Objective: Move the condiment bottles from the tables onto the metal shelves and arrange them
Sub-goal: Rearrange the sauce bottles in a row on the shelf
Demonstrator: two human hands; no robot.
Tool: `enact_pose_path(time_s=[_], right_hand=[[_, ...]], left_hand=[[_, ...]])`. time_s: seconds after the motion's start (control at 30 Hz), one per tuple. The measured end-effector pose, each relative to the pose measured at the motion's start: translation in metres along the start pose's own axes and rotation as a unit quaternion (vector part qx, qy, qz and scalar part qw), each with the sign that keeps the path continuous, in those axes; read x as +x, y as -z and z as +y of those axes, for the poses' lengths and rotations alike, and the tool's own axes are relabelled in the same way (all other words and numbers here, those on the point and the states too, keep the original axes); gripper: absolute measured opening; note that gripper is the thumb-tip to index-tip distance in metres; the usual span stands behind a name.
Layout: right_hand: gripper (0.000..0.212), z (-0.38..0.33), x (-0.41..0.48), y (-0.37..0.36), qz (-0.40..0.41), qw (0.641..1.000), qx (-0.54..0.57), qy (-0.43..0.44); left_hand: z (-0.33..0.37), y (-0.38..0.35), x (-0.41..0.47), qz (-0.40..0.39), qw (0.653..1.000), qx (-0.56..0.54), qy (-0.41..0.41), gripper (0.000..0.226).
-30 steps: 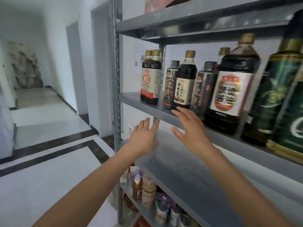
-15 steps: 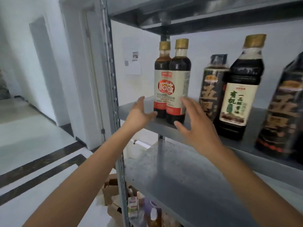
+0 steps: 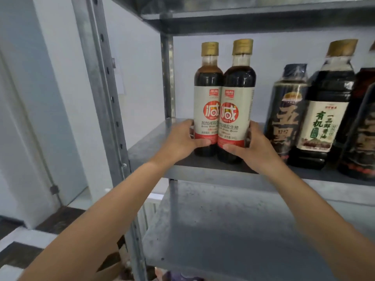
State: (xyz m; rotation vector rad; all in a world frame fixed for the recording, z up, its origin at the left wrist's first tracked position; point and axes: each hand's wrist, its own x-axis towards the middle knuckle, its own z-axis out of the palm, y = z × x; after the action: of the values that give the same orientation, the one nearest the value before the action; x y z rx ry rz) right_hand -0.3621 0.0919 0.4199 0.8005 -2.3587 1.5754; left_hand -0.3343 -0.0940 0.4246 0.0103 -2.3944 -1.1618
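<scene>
Two soy sauce bottles with gold caps and white-and-red labels stand side by side, touching, near the left end of a metal shelf (image 3: 150, 147). My left hand (image 3: 180, 141) wraps the lower part of the left bottle (image 3: 207, 102). My right hand (image 3: 253, 147) wraps the lower part of the right bottle (image 3: 237, 102). Both bottles are upright with their bases on the shelf. To their right stand a dark bottle with gold characters (image 3: 286, 112) and a black bottle with a cream label (image 3: 324, 110).
A perforated steel upright (image 3: 105, 94) frames the shelf's left front corner. A bare lower shelf (image 3: 233, 230) sits below, another shelf (image 3: 243, 17) above. More dark bottles (image 3: 363, 126) crowd the right edge. White wall and a doorway lie to the left.
Both hands moved forward from open, just short of the two bottles, and closed around their lower parts. The view moved closer to the shelf.
</scene>
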Motion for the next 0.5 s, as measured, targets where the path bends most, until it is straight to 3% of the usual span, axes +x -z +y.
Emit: enact_pose_path(time_s=[0.27, 0.5], right_hand=[[0.070, 0.000, 0.047, -0.031, 0.017, 0.998, 0.000, -0.066], [0.070, 0.013, 0.107, -0.054, 0.042, 0.993, -0.034, -0.107]], left_hand=[[-0.011, 0.001, 0.041, -0.003, 1.000, 0.019, -0.004, 0.068], [-0.031, -0.009, 0.092, 0.066, 0.993, 0.094, 0.033, 0.071]])
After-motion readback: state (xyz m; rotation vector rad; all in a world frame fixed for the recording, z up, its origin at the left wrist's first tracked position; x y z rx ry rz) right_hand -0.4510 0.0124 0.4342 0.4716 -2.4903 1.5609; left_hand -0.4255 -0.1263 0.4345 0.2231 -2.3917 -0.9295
